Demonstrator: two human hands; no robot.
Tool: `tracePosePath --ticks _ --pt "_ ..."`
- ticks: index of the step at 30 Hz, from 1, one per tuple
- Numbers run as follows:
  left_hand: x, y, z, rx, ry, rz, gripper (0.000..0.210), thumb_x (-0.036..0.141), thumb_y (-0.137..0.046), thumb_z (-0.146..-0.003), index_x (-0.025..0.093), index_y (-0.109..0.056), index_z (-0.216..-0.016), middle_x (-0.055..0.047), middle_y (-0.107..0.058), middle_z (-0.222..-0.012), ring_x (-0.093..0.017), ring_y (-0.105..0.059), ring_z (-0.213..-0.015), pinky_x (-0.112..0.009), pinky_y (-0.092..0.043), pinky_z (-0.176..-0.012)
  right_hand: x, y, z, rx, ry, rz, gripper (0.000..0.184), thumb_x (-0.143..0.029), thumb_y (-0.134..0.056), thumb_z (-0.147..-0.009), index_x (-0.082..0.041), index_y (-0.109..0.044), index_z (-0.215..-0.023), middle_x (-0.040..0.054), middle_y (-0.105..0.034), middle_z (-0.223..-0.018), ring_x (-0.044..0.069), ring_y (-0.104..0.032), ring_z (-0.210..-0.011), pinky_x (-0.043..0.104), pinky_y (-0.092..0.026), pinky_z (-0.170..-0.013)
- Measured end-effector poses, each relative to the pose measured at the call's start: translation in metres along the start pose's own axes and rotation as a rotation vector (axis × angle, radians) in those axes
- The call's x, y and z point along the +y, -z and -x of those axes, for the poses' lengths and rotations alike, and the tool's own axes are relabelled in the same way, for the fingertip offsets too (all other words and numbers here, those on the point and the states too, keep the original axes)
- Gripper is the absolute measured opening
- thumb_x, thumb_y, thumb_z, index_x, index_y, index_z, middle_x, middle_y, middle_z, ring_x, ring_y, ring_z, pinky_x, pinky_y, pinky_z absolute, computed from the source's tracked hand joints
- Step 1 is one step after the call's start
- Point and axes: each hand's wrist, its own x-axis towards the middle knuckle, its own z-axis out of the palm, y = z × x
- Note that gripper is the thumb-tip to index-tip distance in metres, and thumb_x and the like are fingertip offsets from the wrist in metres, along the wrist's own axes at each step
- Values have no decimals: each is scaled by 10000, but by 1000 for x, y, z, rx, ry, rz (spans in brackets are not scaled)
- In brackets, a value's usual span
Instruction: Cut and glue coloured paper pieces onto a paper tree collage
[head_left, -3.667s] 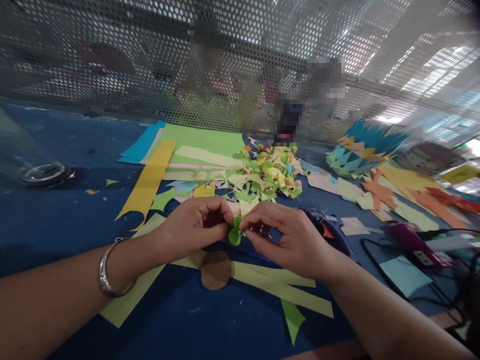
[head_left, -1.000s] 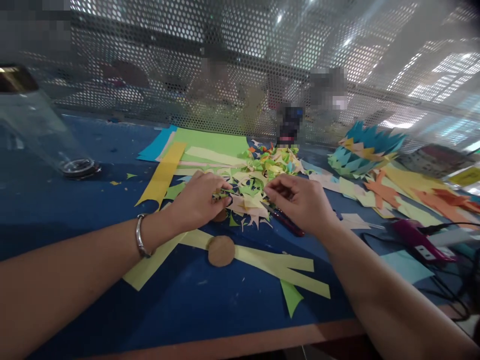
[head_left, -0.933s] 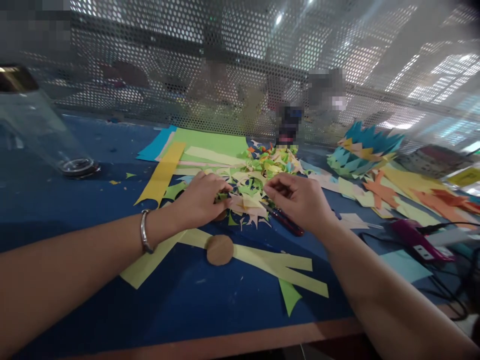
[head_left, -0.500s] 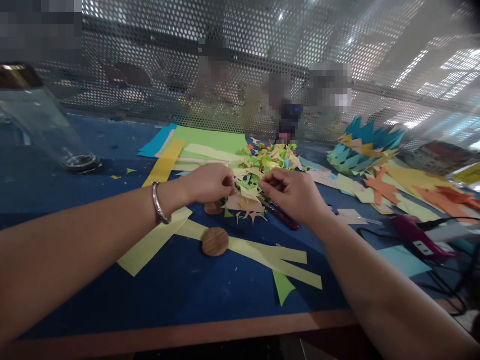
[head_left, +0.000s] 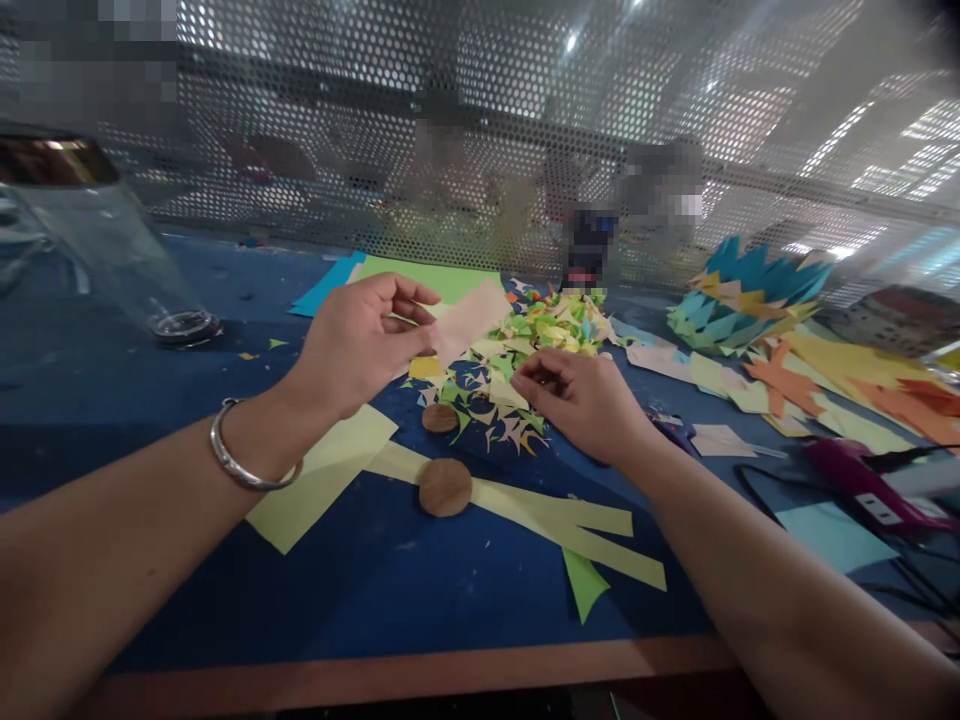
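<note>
2 wooden discs lying nearest. Right hand hovering beside pale scrap; cannot tell if fingers gripping. Left hand now raising pink strip, clamped between thumb and fingers, off small offcuts, baring them.

A silver-coloured metal bangle is circling the left wrist, its polished surface catching pale highlights. The slim, rounded band is running smooth along its outer curve, with a small knob showing near its upper end. It is sitting loosely around the wrist. Bare skin is showing along the left forearm, the right forearm, the left hand and the right hand.
</note>
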Motion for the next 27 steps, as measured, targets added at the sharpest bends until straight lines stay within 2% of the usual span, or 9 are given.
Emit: tracePosePath --ticks 2,5,8,10,12,18,23,27 --pt "-4 -6 -1 34 77 125 298 152 -782 -705 183 -732 -998 -47 -705 -884 -185 -694 -796 -346 -612 -756 -5 -9 -1 -25 36 5 162 -316 -610 -934 -177 -689 -906 29 -694 -785 132 -576 -612 271 -420 -573" --pt "-7 -15 -2 32 240 314 75 120 -764 -714 169 -717 -745 -20 -673 -768 -138 -658 -730 -330 -613 -801 -16 -25 -2 -75 158 79 143 -277 -608 -936 -178 -685 -1004 66 -700 -920 185 -626 -792 304 -462 -683" --pt "-8 -18 -2 69 303 438 218 133 -763 -753 174 -621 -593 38 -528 -607 -92 -588 -614 -348 -622 -833 -26 -40 -3 -130 302 171 191 -266 -641 -917 -167 -668 -1078 99 -705 -1017 249 -608 -968 367 -469 -831" --pt "-8 -17 -3 73 308 455 259 152 -760 -778 181 -594 -582 57 -456 -562 -94 -585 -585 -365 -634 -826 -29 -47 -4 -166 354 199 223 -275 -653 -911 -162 -657 -1103 111 -707 -1047 265 -589 -1000 390 -460 -872" --pt "-9 -14 -4 69 304 439 267 173 -751 -798 181 -591 -585 54 -454 -559 -108 -620 -592 -370 -642 -819 -30 -52 -5 -182 373 209 230 -279 -650 -915 -161 -648 -1113 115 -707 -1052 267 -579 -996 398 -455 -882" --pt "-20 -10 -7 62 194 325 52 166 -754 -777 156 -703 -771 -29 -707 -801 -134 -704 -698 -329 -639 -797 -26 -55 -6 -160 382 167 203 -237 -636 -910 -168 -622 -1101 100 -706 -1038 261 -576 -972 393 -451 -873" --pt "-21 -8 -6 42 239 345 123 178 -740 -788 165 -668 -690 -18 -670 -752 -133 -690 -671 -327 -627 -748 -29 -48 -3 -33 370 96 230 -265 -651 -913 -187 -598 -1123 98 -679 -1062 266 -582 -1019 401 -461 -901" --pt "-10 -12 3 -178 376 378 157 146 -715 -795 184 -645 -659 -1 -622 -619 -119 -611 -568 -292 -576 -612 -27 -38 -2 154 349 94 254 -285 -637 -927 -206 -577 -1161 103 -656 -1089 268 -580 -1039 403 -466 -899"
